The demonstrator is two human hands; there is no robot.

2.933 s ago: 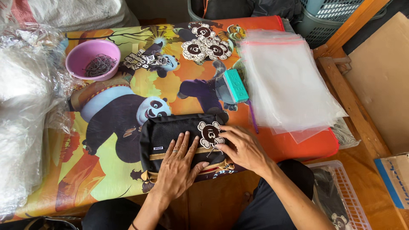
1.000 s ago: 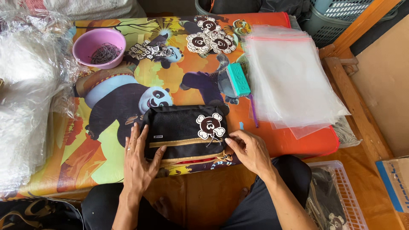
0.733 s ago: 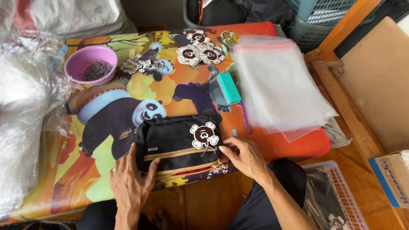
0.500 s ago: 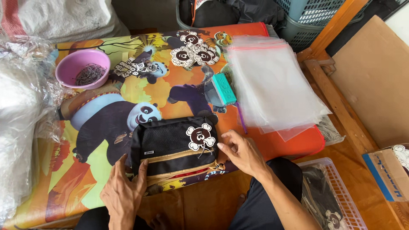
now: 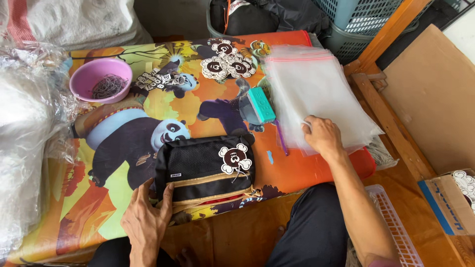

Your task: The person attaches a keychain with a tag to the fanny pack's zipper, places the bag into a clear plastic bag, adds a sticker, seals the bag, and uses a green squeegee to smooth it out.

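The black pouch lay low in the middle of the frame, on a slick cartoon mat. The left hand lay flat and open on its lower left corner — likely to keep the soft cloth from sliding. The right hand pressed bent fingers on the thin, clear bags at the right — gripping nothing yet.
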